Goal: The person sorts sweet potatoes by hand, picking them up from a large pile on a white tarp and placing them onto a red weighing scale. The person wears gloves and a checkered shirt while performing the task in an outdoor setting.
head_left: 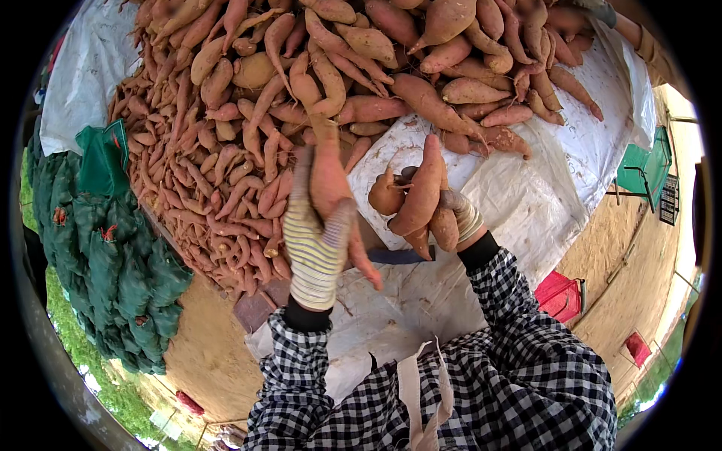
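My left hand (316, 242), in a striped work glove, is closed around a long sweet potato (329, 175) at the edge of the pile; the hand is slightly blurred. A thin root end hangs below its thumb. To the right, my right hand (459, 214), also gloved, holds a bunch of several sweet potatoes (420, 194), its fingers mostly hidden behind them. A great heap of sweet potatoes (259, 113) spreads in front, larger ones at the top and right, small thin ones at the left. Under my hands lies a white plastic sheet (507, 197).
Filled green mesh sacks (118, 270) stand at the left with a folded green mesh bag (102, 158) on them. A co-worker's gloved hand (599, 12) shows at the top right. A green crate (645, 166) and a red crate (559, 296) stand at the right.
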### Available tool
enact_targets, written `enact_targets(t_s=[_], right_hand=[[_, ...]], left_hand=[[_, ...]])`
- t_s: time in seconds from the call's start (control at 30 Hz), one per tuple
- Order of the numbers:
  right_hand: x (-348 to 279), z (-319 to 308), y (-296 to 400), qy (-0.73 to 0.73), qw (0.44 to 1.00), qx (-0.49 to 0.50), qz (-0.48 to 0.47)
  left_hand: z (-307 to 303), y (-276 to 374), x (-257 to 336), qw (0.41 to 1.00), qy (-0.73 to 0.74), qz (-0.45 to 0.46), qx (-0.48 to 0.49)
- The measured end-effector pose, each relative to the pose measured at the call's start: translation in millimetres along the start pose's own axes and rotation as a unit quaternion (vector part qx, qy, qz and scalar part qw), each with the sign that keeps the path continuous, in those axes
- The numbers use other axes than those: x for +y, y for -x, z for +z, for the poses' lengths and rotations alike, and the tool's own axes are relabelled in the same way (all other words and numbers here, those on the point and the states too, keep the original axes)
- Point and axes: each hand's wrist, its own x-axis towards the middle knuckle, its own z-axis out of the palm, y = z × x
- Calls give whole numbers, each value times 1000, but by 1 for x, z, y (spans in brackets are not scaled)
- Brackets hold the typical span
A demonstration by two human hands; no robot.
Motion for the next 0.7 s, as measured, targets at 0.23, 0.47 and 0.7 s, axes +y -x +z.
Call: enact_targets(t_s=[0.23, 0.47, 0.7], right_hand=[[72, 21, 70, -27, 999, -32, 29], [94, 15, 175, -1, 997, -76, -16], [137, -49, 307, -112, 973, 7, -200]], left_hand=[[35, 110, 10, 988, 34, -98, -118], [52, 160, 60, 924, 74, -183, -329], [162, 244, 40, 873, -83, -84, -473]])
